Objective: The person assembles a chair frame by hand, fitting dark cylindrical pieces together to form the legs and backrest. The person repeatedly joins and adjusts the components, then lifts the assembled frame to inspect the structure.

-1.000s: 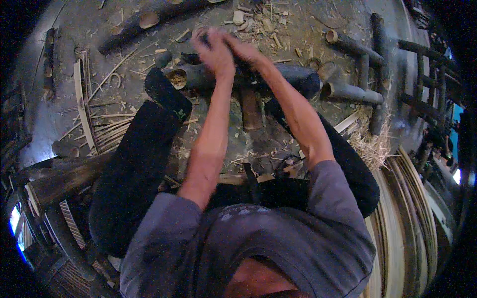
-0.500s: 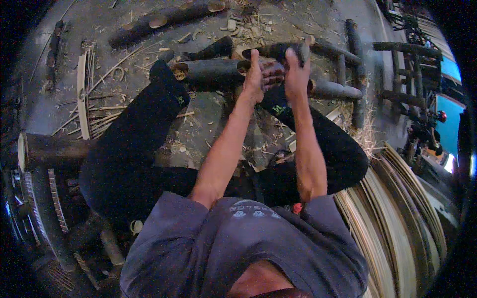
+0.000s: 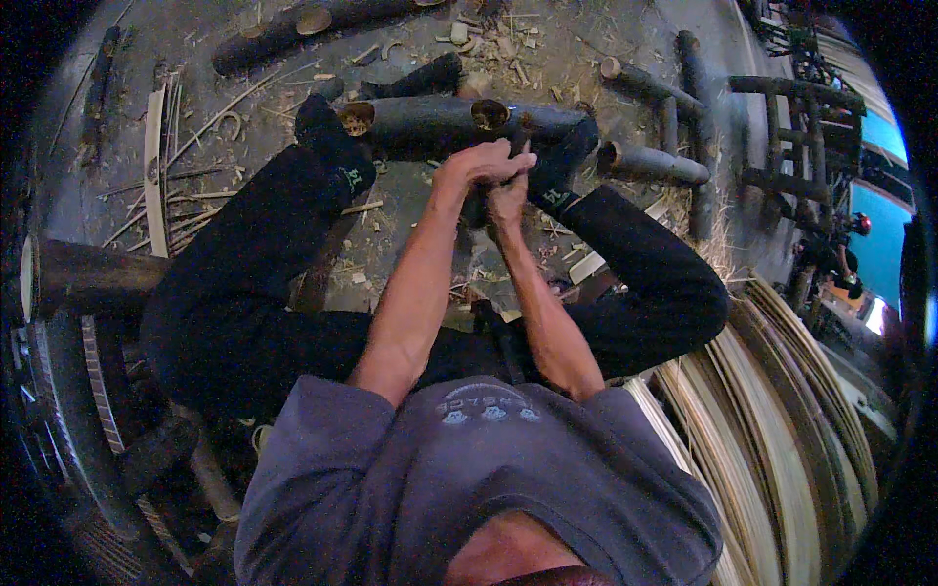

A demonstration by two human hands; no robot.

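My left hand (image 3: pixel 486 162) and my right hand (image 3: pixel 507 199) are together just on the near side of a dark round log (image 3: pixel 420 123). The left overlaps the right, its fingers curled and pointing right. Below it, the right hand is closed. A narrow dark piece (image 3: pixel 526 129) shows above the fingers against the log; what the hands grip is mostly hidden and I cannot make out its kind. The log lies crosswise and has pale, rough holes cut into it. My black-covered feet (image 3: pixel 569 156) rest against it near its two ends.
Wood chips (image 3: pixel 503 44) and long split strips (image 3: pixel 156 176) litter the floor. Another holed log (image 3: pixel 283 29) lies farther off. Jointed log frames (image 3: pixel 699 146) stand at right, a thick log (image 3: pixel 98 278) at left. Curved pale strips (image 3: pixel 772 410) are stacked near my right side.
My hands were raised over the log, apart and with fingers spread. They have come together, lower and closer to me, and closed. The right hand has moved left.
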